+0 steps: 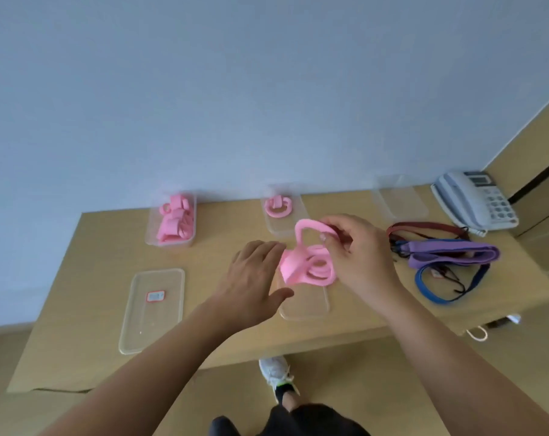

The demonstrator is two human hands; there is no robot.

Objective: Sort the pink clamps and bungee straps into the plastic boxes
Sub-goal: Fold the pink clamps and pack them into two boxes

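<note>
Now, the right hand (358,256) pinches a pink clamp (307,226) by its loop, raised over mid-table, with the loop's long side running left to right. The left hand (251,278), fingers straight, touches the clamp pile (307,269) at the far end of the near box (304,306). Just beyond the raised clamp, slightly left, sits the mid box (285,226) with one clamp inside. The right hand is nearer, so a short forward reach should do it. The left box (150,234) is packed with pink. Straps (449,253) lie to the right, untouched. There's a red-edged label (155,296) on the near-left tray (141,328), but it's too blurred to read.
</note>
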